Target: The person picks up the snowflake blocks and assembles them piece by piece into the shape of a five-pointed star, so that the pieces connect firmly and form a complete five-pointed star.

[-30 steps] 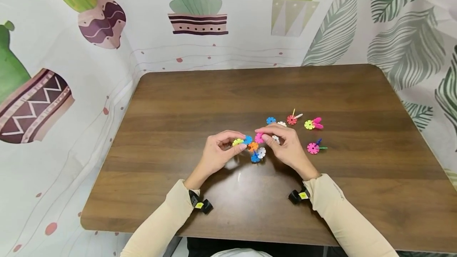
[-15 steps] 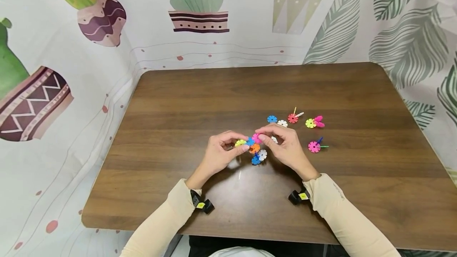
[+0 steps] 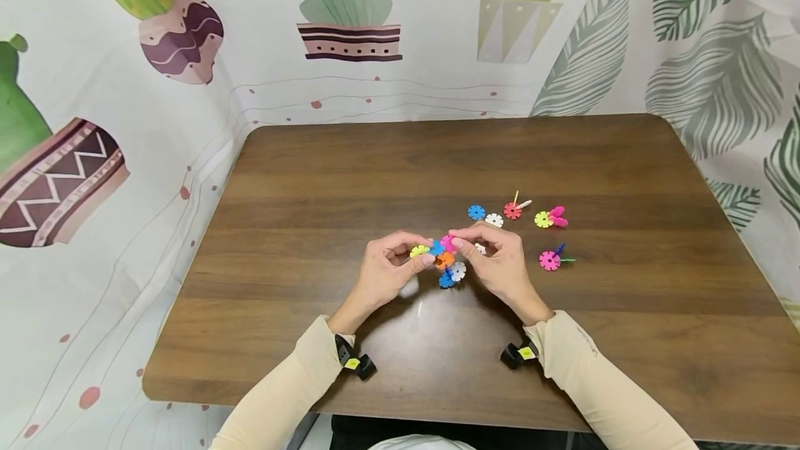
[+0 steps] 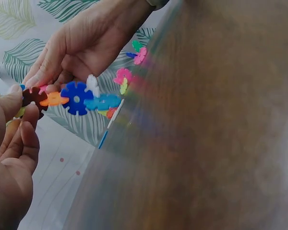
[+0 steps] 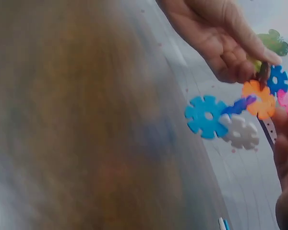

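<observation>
Disc cluster [image 3: 445,260] mid-surface [image 3: 350,186], btwn your two hands; looks held up, tho contact under the low blue disc [image 3: 446,281] hard to tell. L hand [image 3: 386,266] pinches it thumb-to-finger, at brown disc [image 4: 34,96] per L wrist view. R hand [image 3: 496,259] pinches pink disc [image 3: 447,243] right up by upper blue disc [image 3: 436,248] & orange disc. Can't tell if pink's slot is engaged.

Step in hand, likely: you're fitting pink on. Line slot w/ slot, the two planes crossing, then push straight, no twist. Brace w/ L thumb close to the joint; far-off grip prob. levers the chain apart. Low end w/ white disc [image 3: 458,271] hangs out unsupported; don't knock it.

Edges/room: near edge well apart from the cluster, far edge likewise. More room on your L & twd you. R side tighter: white disc partly hidden behind R hand; blue disc [image 3: 476,212] & white disc [image 3: 494,220] just past R fingers; red piece [image 3: 512,211], yellow-pink piece [image 3: 551,218], pink-and-blue piece [image 3: 550,260] farther R. Pull R hand back twd you, not sideways.
</observation>
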`<state>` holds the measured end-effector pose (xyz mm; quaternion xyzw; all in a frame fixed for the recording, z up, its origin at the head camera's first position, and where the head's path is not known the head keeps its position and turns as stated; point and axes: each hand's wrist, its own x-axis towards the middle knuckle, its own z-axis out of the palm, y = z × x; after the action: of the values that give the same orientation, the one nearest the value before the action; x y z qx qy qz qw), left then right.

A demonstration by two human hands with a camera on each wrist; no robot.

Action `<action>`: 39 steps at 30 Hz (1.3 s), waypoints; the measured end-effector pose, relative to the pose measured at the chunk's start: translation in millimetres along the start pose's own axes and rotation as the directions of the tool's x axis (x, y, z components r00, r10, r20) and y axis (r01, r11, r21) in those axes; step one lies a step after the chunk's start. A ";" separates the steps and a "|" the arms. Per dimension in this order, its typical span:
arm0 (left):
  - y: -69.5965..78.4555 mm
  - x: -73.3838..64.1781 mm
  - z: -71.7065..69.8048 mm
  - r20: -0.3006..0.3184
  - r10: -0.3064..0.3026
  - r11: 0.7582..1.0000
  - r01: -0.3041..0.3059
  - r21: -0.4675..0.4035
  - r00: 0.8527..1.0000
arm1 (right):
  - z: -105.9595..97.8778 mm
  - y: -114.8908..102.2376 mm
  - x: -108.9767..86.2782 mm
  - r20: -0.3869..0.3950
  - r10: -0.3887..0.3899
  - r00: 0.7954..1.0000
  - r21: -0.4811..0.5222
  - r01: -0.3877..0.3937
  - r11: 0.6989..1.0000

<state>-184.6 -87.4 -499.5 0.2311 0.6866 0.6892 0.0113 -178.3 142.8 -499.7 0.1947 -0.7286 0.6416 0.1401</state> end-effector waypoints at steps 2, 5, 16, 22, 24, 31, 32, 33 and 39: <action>-1.1 -0.2 0.4 -0.003 -0.003 1.000 0.003 0.002 1.000 | 1.3 0.2 -1.5 -0.017 0.004 1.000 0.011 -0.004 1.000; -2.9 0.4 1.0 -0.002 -0.006 1.000 0.006 -0.001 1.000 | 2.1 0.9 -1.7 -0.027 0.010 1.000 0.022 -0.009 1.000; -7.2 0.0 4.5 0.003 -0.029 0.998 0.029 -0.064 1.000 | 2.1 2.2 -3.7 -0.033 0.030 0.999 0.064 -0.028 0.998; -8.0 -0.1 3.9 0.026 -0.032 0.997 0.034 -0.066 0.999 | 0.3 1.7 -4.2 -0.009 0.030 0.999 0.097 -0.029 0.995; -8.3 -0.6 3.1 0.037 -0.034 0.998 0.036 -0.060 0.999 | -0.1 1.9 -4.1 0.003 0.030 1.000 0.093 -0.030 0.995; -10.1 -1.3 0.5 0.054 -0.051 0.997 0.054 -0.048 0.997 | -2.5 4.0 -1.5 0.055 0.023 0.998 0.071 -0.027 0.997; -10.2 -1.2 0.5 0.055 -0.054 0.997 0.056 -0.047 0.997 | -3.1 3.9 -1.1 0.062 0.023 0.998 0.073 -0.028 0.997; -10.2 -1.2 0.6 0.057 -0.055 0.997 0.058 -0.044 0.997 | -3.6 4.0 -0.9 0.073 0.025 0.997 0.075 -0.030 0.997; -9.9 -0.4 4.0 0.068 -0.048 0.998 0.050 -0.038 0.997 | -2.1 7.4 -3.8 0.064 0.032 0.997 0.129 -0.040 0.991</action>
<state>-185.9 -83.2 -509.2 0.2368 0.6776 0.6941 0.0557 -178.4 146.0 -507.6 0.2098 -0.6927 0.6837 0.0930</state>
